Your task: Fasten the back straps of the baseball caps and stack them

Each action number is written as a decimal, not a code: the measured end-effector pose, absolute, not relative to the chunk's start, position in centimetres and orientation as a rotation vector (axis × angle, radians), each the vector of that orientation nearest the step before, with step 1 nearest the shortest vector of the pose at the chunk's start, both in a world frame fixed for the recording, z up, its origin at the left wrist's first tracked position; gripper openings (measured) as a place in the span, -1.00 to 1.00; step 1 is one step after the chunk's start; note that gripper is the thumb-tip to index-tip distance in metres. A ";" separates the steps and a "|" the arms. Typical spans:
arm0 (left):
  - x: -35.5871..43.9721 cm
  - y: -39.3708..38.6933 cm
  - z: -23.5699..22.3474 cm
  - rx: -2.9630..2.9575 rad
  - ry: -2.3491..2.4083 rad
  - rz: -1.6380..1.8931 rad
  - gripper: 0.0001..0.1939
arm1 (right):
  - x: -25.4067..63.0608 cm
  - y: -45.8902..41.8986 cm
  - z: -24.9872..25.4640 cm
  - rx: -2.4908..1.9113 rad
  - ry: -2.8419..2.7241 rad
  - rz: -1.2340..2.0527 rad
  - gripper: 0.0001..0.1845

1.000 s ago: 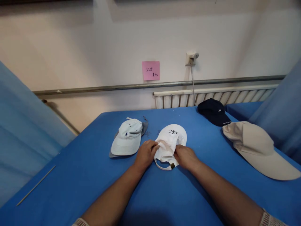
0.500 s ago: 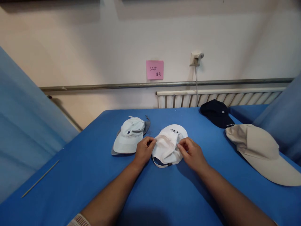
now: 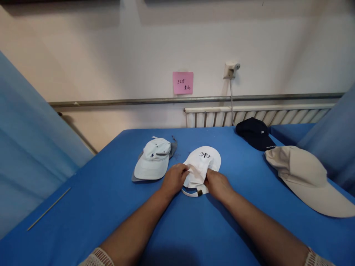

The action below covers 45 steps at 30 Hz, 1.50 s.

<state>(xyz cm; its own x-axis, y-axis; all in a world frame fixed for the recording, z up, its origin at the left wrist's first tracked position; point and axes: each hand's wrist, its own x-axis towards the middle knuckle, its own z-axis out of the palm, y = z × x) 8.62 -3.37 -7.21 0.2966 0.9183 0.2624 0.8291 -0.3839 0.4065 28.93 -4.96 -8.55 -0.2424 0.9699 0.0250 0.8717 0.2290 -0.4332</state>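
A white baseball cap (image 3: 199, 166) with black "CK" lettering lies in the middle of the blue-covered table (image 3: 116, 207). Its brim points away from me, and the strap with a metal buckle faces me. My left hand (image 3: 175, 178) pinches the cap's left side near the back. On the other side, my right hand (image 3: 218, 183) grips the crown's right edge, its fingertips hidden in the fabric. Left of my left hand rests a pale blue cap (image 3: 154, 159) on top of a grey cap (image 3: 173, 148), which is mostly covered.
At the right lie a navy cap (image 3: 253, 133) and a large beige cap (image 3: 307, 175). A thin stick (image 3: 49, 208) lies by the left edge. Behind the table are a radiator (image 3: 213, 117), a metal rail (image 3: 144, 101) and a plugged-in cord (image 3: 231, 98). Blue curtains (image 3: 30, 155) hang at both sides.
My right hand has moved slightly left and inward, with its fingers now tucked into the cap's edge. My left hand has shifted a little right. The crown is gathered narrower and the lettering shows more fully.
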 end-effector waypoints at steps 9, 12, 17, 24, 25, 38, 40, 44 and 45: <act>8.2 -3.7 -6.3 2.148 1.573 0.937 -0.85 | 29.9 -5.6 -8.9 -1.563 -2.161 0.395 -0.80; 7.7 -3.5 -6.2 1.984 1.549 1.099 -0.84 | 30.4 -5.9 -8.5 -1.336 -1.968 0.379 -0.76; 6.7 -2.7 -6.0 1.622 1.511 1.403 -0.81 | 30.5 -6.7 -8.0 -1.064 -1.675 0.269 -0.76; 6.5 -2.5 -5.4 1.591 1.441 1.380 -0.83 | 30.1 -7.2 -7.8 -0.978 -1.622 0.228 -0.77; 6.4 -2.6 -5.3 1.595 1.451 1.386 -0.83 | 30.1 -7.3 -7.8 -0.971 -1.617 0.221 -0.77; 7.0 -3.8 -5.0 1.945 1.512 1.266 -0.83 | 30.2 -6.9 -7.6 -1.095 -1.708 0.278 -0.80; 7.0 -3.8 -5.1 1.954 1.517 1.244 -0.82 | 30.2 -6.8 -7.6 -1.116 -1.751 0.303 -0.87; 7.0 -3.7 -5.0 1.960 1.510 1.206 -0.82 | 30.2 -6.8 -7.8 -1.132 -1.819 0.334 -0.83; 6.9 -3.7 -4.9 1.968 1.498 1.190 -0.82 | 30.2 -6.7 -7.9 -1.133 -1.823 0.335 -0.82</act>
